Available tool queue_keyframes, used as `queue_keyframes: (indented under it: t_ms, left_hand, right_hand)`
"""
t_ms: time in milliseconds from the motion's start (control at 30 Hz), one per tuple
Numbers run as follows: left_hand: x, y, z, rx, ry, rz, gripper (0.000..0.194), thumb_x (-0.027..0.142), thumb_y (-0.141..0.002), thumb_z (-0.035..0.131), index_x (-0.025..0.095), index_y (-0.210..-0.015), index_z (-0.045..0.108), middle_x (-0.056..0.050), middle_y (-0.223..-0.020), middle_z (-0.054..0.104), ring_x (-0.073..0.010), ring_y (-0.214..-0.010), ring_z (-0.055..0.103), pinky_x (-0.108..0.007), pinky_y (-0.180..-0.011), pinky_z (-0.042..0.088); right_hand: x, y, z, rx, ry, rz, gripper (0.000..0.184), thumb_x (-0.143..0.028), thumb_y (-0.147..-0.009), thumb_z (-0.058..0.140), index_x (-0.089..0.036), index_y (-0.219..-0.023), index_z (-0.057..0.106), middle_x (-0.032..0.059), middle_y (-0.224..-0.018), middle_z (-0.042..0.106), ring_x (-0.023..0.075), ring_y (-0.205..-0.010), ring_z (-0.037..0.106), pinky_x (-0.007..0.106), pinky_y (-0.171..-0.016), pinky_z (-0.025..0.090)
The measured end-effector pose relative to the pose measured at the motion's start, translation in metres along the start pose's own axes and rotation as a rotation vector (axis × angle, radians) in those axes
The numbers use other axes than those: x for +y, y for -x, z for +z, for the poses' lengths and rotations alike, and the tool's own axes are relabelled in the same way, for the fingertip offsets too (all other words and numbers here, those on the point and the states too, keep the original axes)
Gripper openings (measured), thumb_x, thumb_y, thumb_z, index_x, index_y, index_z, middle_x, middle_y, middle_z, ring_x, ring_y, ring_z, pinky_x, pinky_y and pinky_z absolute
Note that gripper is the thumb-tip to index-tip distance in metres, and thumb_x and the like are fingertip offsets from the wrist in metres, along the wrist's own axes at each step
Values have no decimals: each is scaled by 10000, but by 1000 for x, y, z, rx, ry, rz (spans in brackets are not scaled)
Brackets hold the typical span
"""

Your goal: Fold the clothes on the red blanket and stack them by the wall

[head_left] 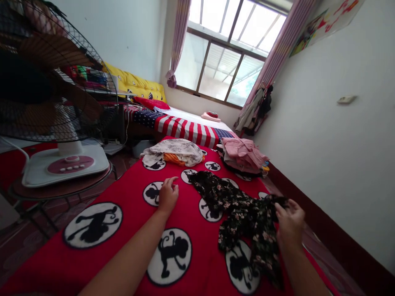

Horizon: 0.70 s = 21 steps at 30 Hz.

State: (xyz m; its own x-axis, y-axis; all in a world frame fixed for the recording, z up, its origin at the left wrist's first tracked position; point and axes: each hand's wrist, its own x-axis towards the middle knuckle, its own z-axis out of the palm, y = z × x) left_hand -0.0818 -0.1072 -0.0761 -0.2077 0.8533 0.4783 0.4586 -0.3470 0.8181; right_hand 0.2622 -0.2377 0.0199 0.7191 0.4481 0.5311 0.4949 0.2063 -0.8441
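Note:
A black garment with a small pink floral print [243, 213] lies crumpled across a red blanket [129, 242] printed with white circles and black monkey silhouettes. My right hand [290, 226] is at the garment's right end, its fingers closed on the dark cloth and lifting it slightly. My left hand [168, 195] rests on the blanket with its fingers apart, just left of the garment and over one of the white circles. It holds nothing.
A pale floral garment with orange cloth under it [173, 151] and a pink clothes pile [243, 154] lie at the blanket's far end. Left stands an electric fan [66, 166]; beyond is a bed with a striped cover [182, 128]. A white wall [324, 123] rises right.

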Motion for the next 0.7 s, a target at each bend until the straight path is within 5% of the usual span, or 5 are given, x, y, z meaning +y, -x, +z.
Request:
queue_keyframes:
  t_ms: [233, 333, 400, 567, 700]
  left_hand:
    - [3, 4, -1, -93, -45, 52, 272, 114, -791, 507, 181, -1010, 652, -61, -959, 630, -176, -770, 634, -328, -784, 521]
    - [3, 4, -2, -129, -46, 74, 242, 113, -795, 500, 181, -960, 663, -56, -931, 648, -173, -764, 634, -316, -766, 521]
    - [4, 5, -3, -149, -37, 95, 224, 113, -798, 501, 187, -925, 669, -47, -908, 664, -170, -765, 638, -304, -762, 520]
    - [9, 7, -2, -205, 11, 162, 211, 136, -817, 511, 196, -953, 660, -35, -906, 669, -164, -785, 640, -299, -782, 516]
    - [13, 12, -2, -299, 47, 189, 397, 119, -777, 553, 212, -1161, 587, -60, -1103, 614, -170, -874, 633, -315, -816, 516]
  right_hand:
    - [16, 37, 23, -526, 557, -457, 356, -364, -752, 597, -187, -1060, 614, 101, -1176, 616, 288, -1223, 465, 481, -1068, 323]
    - [19, 40, 44, -599, 765, -525, 466, -255, -698, 652, -171, -1153, 604, 130, -1286, 558, 324, -1288, 401, 502, -1051, 316]
    - [18, 39, 55, -604, 867, -561, 330, -179, -700, 631, -185, -1028, 666, 120, -1318, 547, 343, -1299, 386, 520, -1046, 293]
    - [-24, 45, 70, -587, 724, -455, 191, -199, -835, 495, -202, -877, 681, 66, -939, 712, 238, -904, 630, 354, -840, 420]
    - [-79, 70, 65, -599, 375, -317, 199, -358, -865, 514, -214, -880, 650, 20, -699, 663, 205, -683, 603, 288, -654, 402]
